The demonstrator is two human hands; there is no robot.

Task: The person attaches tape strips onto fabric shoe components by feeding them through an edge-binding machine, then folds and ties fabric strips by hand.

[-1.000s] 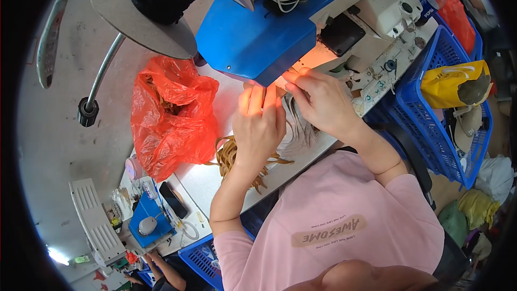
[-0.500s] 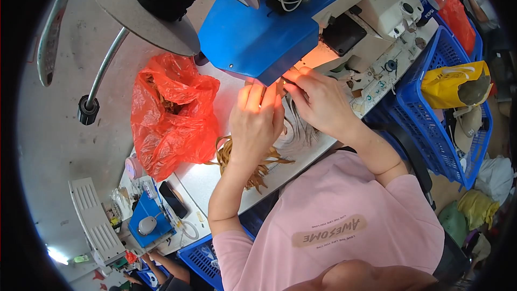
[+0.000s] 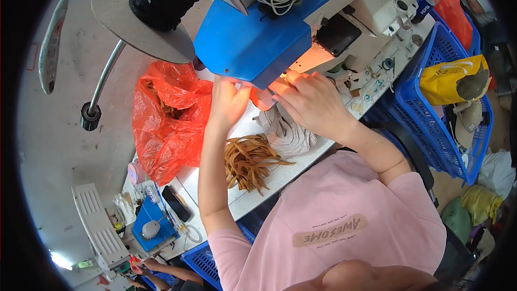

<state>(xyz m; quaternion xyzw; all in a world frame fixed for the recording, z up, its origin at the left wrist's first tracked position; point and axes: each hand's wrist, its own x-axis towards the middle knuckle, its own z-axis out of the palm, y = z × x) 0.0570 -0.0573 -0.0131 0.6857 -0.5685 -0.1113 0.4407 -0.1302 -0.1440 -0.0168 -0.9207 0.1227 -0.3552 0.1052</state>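
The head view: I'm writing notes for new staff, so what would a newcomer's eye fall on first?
Probably the crumpled red bag, left of the left hand, and the blue machine cover at top centre. Next, the orange glow on that hand and the right hand, by the cover's lower edge.

On our white counter (image 3: 245,125) we see a red plastic bag (image 3: 172,113), a pile of brown strips (image 3: 250,164) beside it, pale layered pieces (image 3: 290,136) next to that, a blue-and-white machine (image 3: 253,43) and small scraps (image 3: 355,92), probably fabric.

L hand (image 3: 230,102) & R hand (image 3: 316,101) nr blue mach cover (image 3: 253,43)
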